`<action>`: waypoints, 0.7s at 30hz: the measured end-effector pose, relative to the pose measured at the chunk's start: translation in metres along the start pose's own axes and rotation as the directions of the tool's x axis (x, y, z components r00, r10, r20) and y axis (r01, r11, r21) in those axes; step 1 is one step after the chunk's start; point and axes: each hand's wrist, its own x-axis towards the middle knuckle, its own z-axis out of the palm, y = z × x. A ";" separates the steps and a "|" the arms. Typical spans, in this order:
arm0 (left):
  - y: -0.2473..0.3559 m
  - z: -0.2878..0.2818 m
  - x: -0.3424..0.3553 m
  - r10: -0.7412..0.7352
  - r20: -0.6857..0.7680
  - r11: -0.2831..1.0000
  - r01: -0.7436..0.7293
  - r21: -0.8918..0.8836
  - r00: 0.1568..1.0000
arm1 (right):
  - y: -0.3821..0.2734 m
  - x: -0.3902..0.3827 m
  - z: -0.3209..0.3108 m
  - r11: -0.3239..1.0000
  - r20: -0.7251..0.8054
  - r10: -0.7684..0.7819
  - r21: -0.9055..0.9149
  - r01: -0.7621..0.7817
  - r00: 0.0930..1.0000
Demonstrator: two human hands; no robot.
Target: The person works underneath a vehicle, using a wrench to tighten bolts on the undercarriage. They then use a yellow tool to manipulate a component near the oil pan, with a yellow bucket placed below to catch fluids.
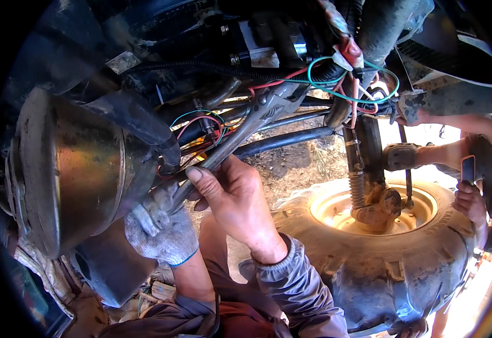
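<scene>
A long steel adjustable wrench (pixel 236 138) slants up from my hands to a bundle of pipes and wires, its jaw end near the centre top. My right hand (pixel 239 200), bare with a grey sleeve cuff, is closed round the handle, thumb lying along it. Just below and left, my left hand (pixel 164 231), in a grey knitted glove with a blue hem, curls its fingers at the handle's lower end. Whatever the jaw grips is not clear to see. Beside the left hand is a large brownish metal cylinder (pixel 88 169).
At right lies a big dusty tyre (pixel 364 270) with a yellow rim, a spring strut (pixel 357 183) standing before it. Loose green and red wires (pixel 350 70) hang above. At the far right, another person's hand (pixel 470 200) holds a phone (pixel 468 169); other arms reach in there.
</scene>
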 end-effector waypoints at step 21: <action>0.104 0.057 0.030 0.184 0.521 -0.702 -0.260 0.664 0.834 | -0.051 -0.016 0.009 0.892 0.125 0.112 0.424 -0.156 0.986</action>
